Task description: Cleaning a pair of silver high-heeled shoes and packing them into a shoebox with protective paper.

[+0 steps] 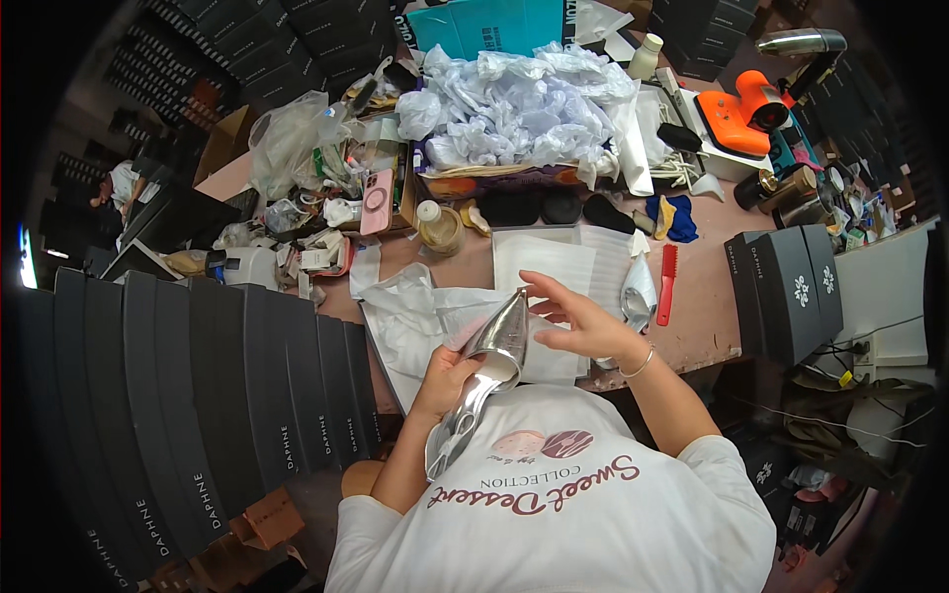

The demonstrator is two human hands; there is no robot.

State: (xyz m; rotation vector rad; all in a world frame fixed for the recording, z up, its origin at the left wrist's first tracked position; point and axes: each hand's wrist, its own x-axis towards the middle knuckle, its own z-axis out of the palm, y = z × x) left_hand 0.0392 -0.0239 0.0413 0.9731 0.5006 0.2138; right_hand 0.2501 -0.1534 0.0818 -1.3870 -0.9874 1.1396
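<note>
Shoe (504,336) clasped in left grip (448,380); right grip (591,328) raised near toe (516,306), fingers (548,288) parted, holding nothing.

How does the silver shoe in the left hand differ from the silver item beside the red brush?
The silver shoe is gripped by the left hand, while the silver item lies on the table. The shoe appears larger in view; the silver item appears smaller. The shoe's pointed toe shows clearly, whereas the silver item's shape is hard to make out. Both are shiny.
</note>
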